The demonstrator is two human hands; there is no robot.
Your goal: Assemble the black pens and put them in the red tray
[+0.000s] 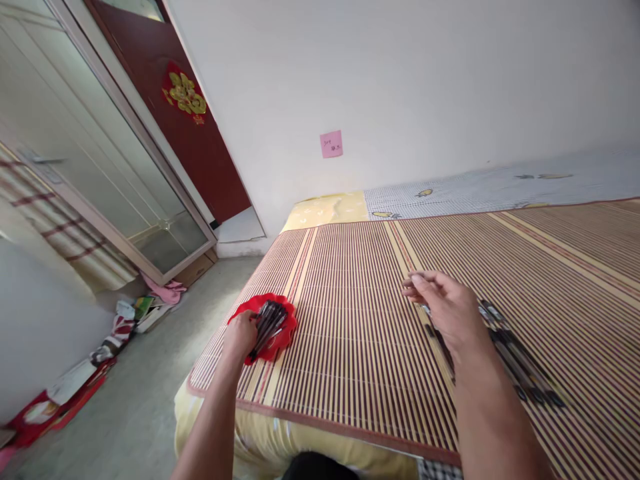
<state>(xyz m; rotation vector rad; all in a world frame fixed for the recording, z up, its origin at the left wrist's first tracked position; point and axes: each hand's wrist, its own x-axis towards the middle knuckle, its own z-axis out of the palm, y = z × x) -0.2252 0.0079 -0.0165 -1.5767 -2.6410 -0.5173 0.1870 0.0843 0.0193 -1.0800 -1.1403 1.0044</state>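
Note:
A red scalloped plate [291, 327] lies near the left edge of the bed mat, with a bundle of dark pens [270, 325] in it. My left hand [242, 335] reaches over the plate's left rim, its fingers closed at the pens; the fingertips are partly hidden. My right hand [443, 303] hovers above the mat, fingers curled in against the thumb, with no pen showing between them. Beneath and beside my right wrist a dark pen [441, 347] lies on the mat, partly covered. To the right of that forearm rests a row of several dark pens [523, 363].
The striped bamboo mat [345, 333] covers the bed, its brown border along the near edge. A pink note [331, 144] is stuck on the white wall. At left are a glass-panelled door [100, 133], a dark red door [170, 113] and items along the floor.

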